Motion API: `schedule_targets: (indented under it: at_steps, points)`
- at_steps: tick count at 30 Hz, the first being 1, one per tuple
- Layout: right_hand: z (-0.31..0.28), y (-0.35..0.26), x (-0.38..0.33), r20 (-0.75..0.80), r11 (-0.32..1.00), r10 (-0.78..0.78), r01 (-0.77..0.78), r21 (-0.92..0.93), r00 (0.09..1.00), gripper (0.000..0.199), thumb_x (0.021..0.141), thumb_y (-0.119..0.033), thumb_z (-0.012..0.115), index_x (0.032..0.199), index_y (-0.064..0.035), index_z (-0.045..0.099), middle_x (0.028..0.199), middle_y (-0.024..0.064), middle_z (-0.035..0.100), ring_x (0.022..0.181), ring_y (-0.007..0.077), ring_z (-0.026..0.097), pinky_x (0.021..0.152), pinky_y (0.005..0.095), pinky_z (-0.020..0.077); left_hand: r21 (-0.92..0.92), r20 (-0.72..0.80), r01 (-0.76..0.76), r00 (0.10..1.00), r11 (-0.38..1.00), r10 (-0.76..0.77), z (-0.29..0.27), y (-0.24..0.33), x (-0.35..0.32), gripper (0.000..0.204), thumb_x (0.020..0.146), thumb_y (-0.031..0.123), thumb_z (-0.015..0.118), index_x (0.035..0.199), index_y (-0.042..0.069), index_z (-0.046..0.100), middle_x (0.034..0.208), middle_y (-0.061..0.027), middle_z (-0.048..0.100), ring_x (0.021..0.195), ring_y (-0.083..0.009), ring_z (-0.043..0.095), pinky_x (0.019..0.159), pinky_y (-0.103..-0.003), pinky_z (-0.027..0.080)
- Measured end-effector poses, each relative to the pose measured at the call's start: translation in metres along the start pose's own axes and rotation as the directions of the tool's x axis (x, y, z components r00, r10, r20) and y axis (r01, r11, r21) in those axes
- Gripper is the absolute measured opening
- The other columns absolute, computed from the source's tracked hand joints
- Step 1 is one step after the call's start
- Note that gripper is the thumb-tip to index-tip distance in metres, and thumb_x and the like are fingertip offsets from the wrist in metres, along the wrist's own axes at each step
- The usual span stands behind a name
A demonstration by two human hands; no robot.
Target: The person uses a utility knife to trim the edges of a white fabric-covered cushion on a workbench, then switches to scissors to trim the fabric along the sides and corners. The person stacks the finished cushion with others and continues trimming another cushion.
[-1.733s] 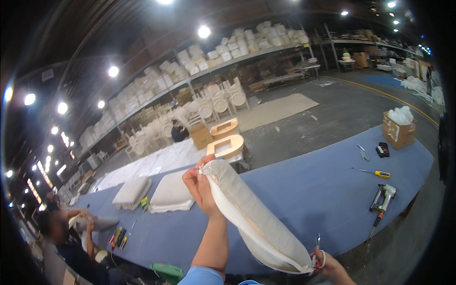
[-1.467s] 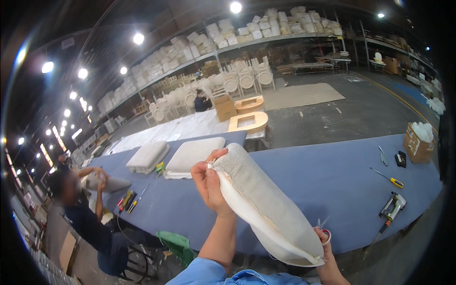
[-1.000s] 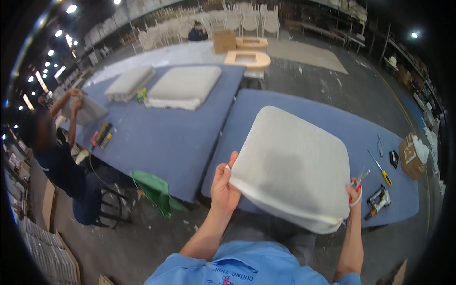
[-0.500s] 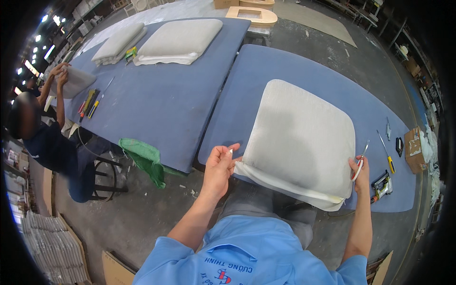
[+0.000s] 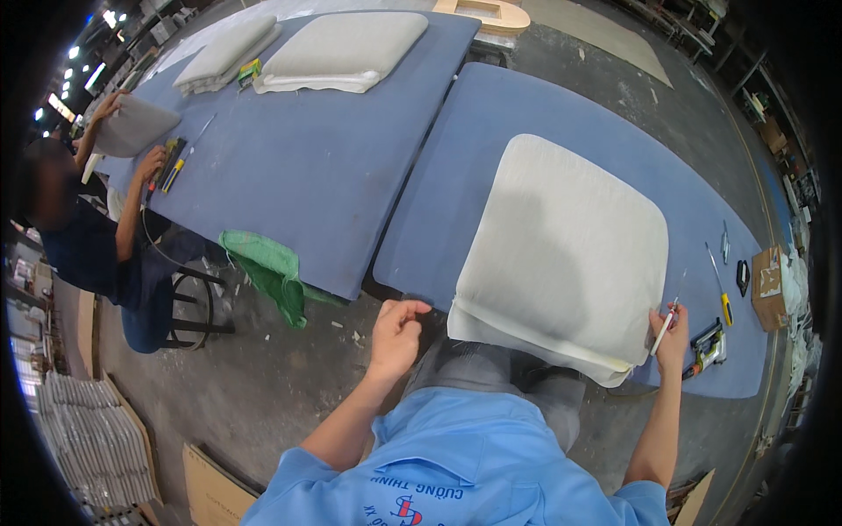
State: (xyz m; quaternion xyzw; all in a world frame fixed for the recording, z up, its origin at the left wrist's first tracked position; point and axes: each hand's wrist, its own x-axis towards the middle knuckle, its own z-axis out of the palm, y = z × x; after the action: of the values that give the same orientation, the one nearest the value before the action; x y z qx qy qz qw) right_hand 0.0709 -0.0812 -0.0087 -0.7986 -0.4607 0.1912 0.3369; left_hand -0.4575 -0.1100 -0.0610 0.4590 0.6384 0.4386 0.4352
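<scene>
The blue surface (image 5: pixel 428 237) leaves open room left of the fabric-covered seat cushion (image 5: pixel 570 245), which lies at centre right, its lower edge overhanging, probably for easy reach. The left hand (image 5: pixel 396 340) has its grip curled, contents unclear; the right hand's (image 5: pixel 671 339) grip pinches scissors (image 5: pixel 662 335) beside the cushion, seemingly clear of the fabric.

Green fabric (image 5: pixel 270 266), cardboard box (image 5: pixel 768 302), wooden frame (image 5: pixel 516 17)
</scene>
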Motion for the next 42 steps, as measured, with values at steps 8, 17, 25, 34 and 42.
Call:
schedule_targets:
  at_steps: [8, 17, 25, 34, 42]
  points:
    - [0.008, -0.044, -0.051, -0.001, 0.950, -0.201, 0.195, 0.245, 0.980, 0.051, 0.095, -0.014, 0.076, 0.140, -0.0035, 0.054, 0.105, 0.0064, 0.067, 0.094, 0.0140, 0.063, 0.085, 0.0297, 0.0524, 0.455, 0.083, -0.201, 0.979, 0.868, 0.184, 0.040, 0.030, 0.026, 0.024, 0.092, 0.022, 0.075, 0.108, 0.004, 0.071, 0.100, -0.0136, 0.061, 0.085, -0.0318, 0.065, 0.076, -0.045, 0.052]
    - [0.081, -0.138, -0.132, 0.868, 0.904, -0.198, -0.256, 0.341, 0.455, 0.039, 0.099, -0.016, 0.065, 0.135, -0.0009, 0.060, 0.085, 0.0046, 0.067, 0.066, 0.0124, 0.064, 0.060, 0.0271, 0.0532, -0.054, -0.046, -0.016, 0.999, 0.998, 0.013, 0.050, -0.001, 0.023, 0.015, 0.096, 0.014, 0.072, 0.090, 0.000, 0.073, 0.067, 0.0012, 0.061, 0.061, -0.0053, 0.050, 0.056, -0.027, 0.041]
    - [0.126, -0.201, -0.105, 0.989, 0.988, -0.004, -0.152, 0.027, 0.149, 0.043, 0.106, -0.037, 0.061, 0.128, 0.0001, 0.062, 0.073, 0.0019, 0.061, 0.056, 0.0097, 0.059, 0.054, 0.0261, 0.0493, -0.157, -0.013, 0.001, 1.000, 0.988, -0.003, 0.048, 0.002, 0.020, 0.013, 0.095, 0.012, 0.073, 0.094, -0.001, 0.072, 0.070, 0.0011, 0.062, 0.062, -0.0052, 0.051, 0.057, -0.026, 0.042]
    - [0.144, -0.240, -0.096, 0.958, 0.970, 0.244, -0.020, -0.244, 0.153, 0.039, 0.108, -0.036, 0.060, 0.124, -0.0008, 0.065, 0.071, 0.0002, 0.057, 0.055, 0.0089, 0.057, 0.052, 0.0257, 0.0480, -0.341, 0.032, 0.014, 0.999, 0.940, -0.003, 0.044, -0.018, 0.023, 0.014, 0.092, 0.011, 0.076, 0.092, -0.002, 0.072, 0.079, -0.0039, 0.065, 0.066, -0.0073, 0.054, 0.061, -0.026, 0.044]
    - [0.148, -0.244, -0.097, 0.949, 0.963, 0.268, -0.020, -0.269, 0.166, 0.043, 0.106, -0.041, 0.064, 0.124, -0.0014, 0.065, 0.069, -0.0008, 0.056, 0.053, 0.0083, 0.055, 0.050, 0.0256, 0.0459, -0.347, 0.022, -0.061, 0.997, 0.936, 0.074, 0.042, -0.025, 0.027, 0.010, 0.091, 0.007, 0.079, 0.091, -0.001, 0.074, 0.078, 0.0007, 0.062, 0.068, -0.0046, 0.052, 0.060, -0.023, 0.042]
